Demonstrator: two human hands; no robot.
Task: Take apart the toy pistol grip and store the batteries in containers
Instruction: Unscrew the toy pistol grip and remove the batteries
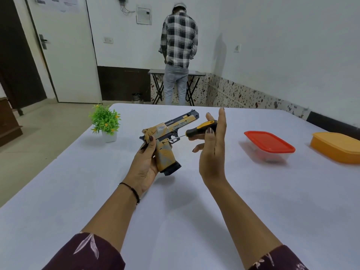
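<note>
above the near middle of the table (175, 221), item one: toy pistol (176, 124), tan and black, held clear of the surface, muzzle pointing away. the left hand (145, 164) wraps the grip from behind, thumb on its side, presumably to steady it with the screw side turned to the tool. item two: screwdriver (201, 128), black and yellow handle, pinched between thumb and forefinger of the right hand (212, 156), other fingers straight up; its tip meets the top of the grip, likely seated in a screw. item three: red-lidded container (269, 146) and orange container (337, 148), both closed, well to the right, seemingly waiting for batteries; none in sight. surface: pale, plain; small potted plant (105, 121) near the far left corner. room: white walls, white door (66, 55), a person in a checked shirt (178, 39) facing a folding table (196, 72).
</note>
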